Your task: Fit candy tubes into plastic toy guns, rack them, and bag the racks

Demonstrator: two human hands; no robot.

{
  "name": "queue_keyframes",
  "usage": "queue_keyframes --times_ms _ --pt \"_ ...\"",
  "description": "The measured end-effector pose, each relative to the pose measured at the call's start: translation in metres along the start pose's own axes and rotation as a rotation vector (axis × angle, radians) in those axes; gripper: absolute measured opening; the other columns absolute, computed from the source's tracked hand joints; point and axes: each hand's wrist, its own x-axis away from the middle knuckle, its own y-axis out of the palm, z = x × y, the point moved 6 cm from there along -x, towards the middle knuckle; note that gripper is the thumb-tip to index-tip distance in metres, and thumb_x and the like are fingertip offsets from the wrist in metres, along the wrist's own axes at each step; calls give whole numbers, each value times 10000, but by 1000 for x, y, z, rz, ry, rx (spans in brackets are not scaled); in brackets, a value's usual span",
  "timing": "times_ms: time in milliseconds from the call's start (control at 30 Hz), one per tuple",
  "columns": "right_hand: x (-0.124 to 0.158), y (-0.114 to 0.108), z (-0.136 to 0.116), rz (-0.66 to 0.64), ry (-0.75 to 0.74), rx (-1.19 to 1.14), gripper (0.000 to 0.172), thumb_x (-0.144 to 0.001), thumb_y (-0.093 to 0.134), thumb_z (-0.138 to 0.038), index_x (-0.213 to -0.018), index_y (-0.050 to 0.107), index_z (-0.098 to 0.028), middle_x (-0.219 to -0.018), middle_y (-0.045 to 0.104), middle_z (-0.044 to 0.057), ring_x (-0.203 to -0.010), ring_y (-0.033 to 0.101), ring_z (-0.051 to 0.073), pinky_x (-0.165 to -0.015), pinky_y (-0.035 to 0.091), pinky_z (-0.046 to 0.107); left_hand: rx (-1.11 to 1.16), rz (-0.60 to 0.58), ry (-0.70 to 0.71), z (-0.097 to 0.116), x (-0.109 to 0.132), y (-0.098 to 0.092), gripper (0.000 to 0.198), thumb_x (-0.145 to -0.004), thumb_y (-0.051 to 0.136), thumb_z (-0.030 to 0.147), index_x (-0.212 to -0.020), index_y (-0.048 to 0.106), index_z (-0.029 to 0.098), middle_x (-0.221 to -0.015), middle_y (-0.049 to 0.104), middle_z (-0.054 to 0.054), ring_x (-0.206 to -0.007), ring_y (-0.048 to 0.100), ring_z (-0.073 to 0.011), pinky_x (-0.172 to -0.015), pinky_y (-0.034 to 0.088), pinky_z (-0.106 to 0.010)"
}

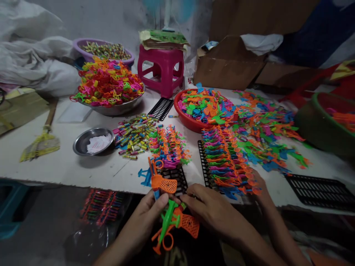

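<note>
Progress, I judge, midway: my left hand [149, 216] and right hand [215, 212] clasp orange and green plastic mesh-paddle toys [168, 218] below the white bench [83, 170] edge; racked multicoloured toy rows [227, 162] look finished, and the loose multicoloured toy heap [266, 133] remains.

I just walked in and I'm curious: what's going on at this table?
A person's left hand and right hand together hold a few small plastic toys, orange and green, at the near edge of the table. Beyond them sit a black rack lined with toys, a red basin and loose bright heaps.
</note>
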Motion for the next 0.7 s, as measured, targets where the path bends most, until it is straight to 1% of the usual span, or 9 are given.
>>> queue_keyframes --times_ms 100,167,233,300,333,400,500,600,700 --pt "3 3 2 -30 38 -102 146 -850 453 -172 -892 590 -203 -814 576 23 -688 514 125 -548 391 205 -199 34 45 5 7 -13 305 -774 516 461 -887 602 191 -877 657 -40 -728 599 -162 -728 472 -296" --pt "5 7 11 14 74 -280 132 -834 468 -164 -857 593 -202 -812 590 21 -708 536 116 -586 410 199 -343 180 97 10 7 -35 361 -759 499 501 -905 602 187 -891 658 -51 -751 600 -187 -724 469 -302" --pt "7 12 32 168 193 -483 58 -792 541 -212 -804 594 -192 -758 605 14 -677 557 117 -586 429 203 -452 414 167 16 7 -63 402 -731 491 538 -902 600 190 -906 655 -54 -847 586 -225 -766 454 -319" --pt "9 21 61 408 405 -673 115 -725 622 -291 -735 595 -180 -658 607 0 -586 559 126 -531 439 221 -557 576 251 20 4 -82 399 -743 460 527 -916 594 194 -936 646 -51 -950 552 -247 -817 431 -329" --pt "9 28 73 525 508 -751 160 -688 653 -324 -714 599 -176 -631 613 -1 -557 561 134 -513 446 234 -616 594 298 21 1 -84 386 -762 443 504 -939 588 194 -953 642 -50 -974 542 -246 -832 423 -329" --pt "5 44 89 701 643 -850 201 -632 689 -346 -707 620 -172 -644 643 10 -570 584 160 -540 476 272 -731 532 386 21 -10 -79 346 -796 431 441 -984 576 188 -977 638 -52 -964 553 -229 -828 425 -320" --pt "-8 64 97 842 702 -920 205 -591 707 -329 -714 650 -175 -716 679 27 -675 619 196 -656 502 328 -878 474 466 16 -28 -68 267 -765 504 412 -830 626 183 -783 668 -44 -769 611 -217 -700 466 -310" --pt "-18 80 100 842 714 -989 195 -616 688 -335 -718 665 -171 -728 690 28 -701 635 204 -687 509 346 -959 520 568 13 -41 -67 227 -702 592 403 -636 649 195 -585 642 -28 -611 616 -212 -600 476 -312" --pt "-18 90 108 810 722 -995 187 -611 702 -327 -702 678 -166 -720 696 30 -717 643 216 -716 507 361 -907 465 677 8 -52 -68 207 -715 590 376 -793 679 207 -760 676 -46 -730 634 -208 -662 496 -308"
